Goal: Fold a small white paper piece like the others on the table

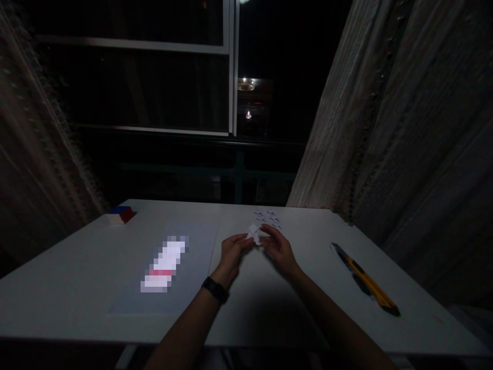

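Note:
Above the middle of the white table, a small folded white paper (253,232) is held between my two hands. My left hand (232,255), with a dark band at the wrist, pinches its left and lower side. From the right, my right hand (278,248) has its fingers closed at the paper's edge. The paper shows creases and pointed flaps; the fine folds are too small to make out. Just behind it, several small paper pieces with dark marks (267,216) lie on the table.
A yellow utility knife (367,281) lies at the right of the table (308,308). At left is a large pale sheet (198,288) with a blurred-out white and red patch. A blue, red and white block (120,214) sits at the far left. Curtains (327,154) flank a dark window.

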The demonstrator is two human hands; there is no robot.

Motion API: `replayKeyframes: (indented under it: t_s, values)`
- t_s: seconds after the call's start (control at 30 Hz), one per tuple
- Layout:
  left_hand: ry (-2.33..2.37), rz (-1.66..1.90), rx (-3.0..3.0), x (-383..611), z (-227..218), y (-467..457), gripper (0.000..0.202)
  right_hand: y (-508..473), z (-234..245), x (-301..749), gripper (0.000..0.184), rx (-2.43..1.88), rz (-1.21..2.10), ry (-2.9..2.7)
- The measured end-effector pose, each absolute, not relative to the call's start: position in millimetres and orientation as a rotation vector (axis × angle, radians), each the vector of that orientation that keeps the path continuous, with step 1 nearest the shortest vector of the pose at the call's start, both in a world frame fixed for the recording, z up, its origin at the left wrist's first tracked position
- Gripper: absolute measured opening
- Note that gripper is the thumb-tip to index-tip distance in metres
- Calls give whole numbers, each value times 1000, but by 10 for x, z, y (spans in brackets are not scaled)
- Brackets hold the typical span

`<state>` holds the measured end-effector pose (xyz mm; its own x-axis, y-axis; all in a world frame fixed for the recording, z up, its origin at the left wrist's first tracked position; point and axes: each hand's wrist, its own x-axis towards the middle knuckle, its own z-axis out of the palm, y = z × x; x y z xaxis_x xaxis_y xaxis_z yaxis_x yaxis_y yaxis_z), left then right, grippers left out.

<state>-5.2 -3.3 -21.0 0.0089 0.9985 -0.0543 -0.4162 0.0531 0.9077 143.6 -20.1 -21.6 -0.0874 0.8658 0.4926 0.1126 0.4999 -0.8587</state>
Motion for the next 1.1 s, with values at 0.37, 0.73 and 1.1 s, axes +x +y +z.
replayKeyframes:
  t_s: [0.37, 0.73, 1.1]
  values:
    - [766, 1239, 925, -72, -209, -73, 33, -193, -311, 1364, 42, -1047, 616, -1653]
    - [1001, 1405, 1172, -77, -208, 9, 34, -220, -305, 1333, 41, -1042, 727, -1740]
    - [1127, 1415, 1053, -98, -255, 43, 32, -184, -322, 1386, 27, -967, 211, -2131]
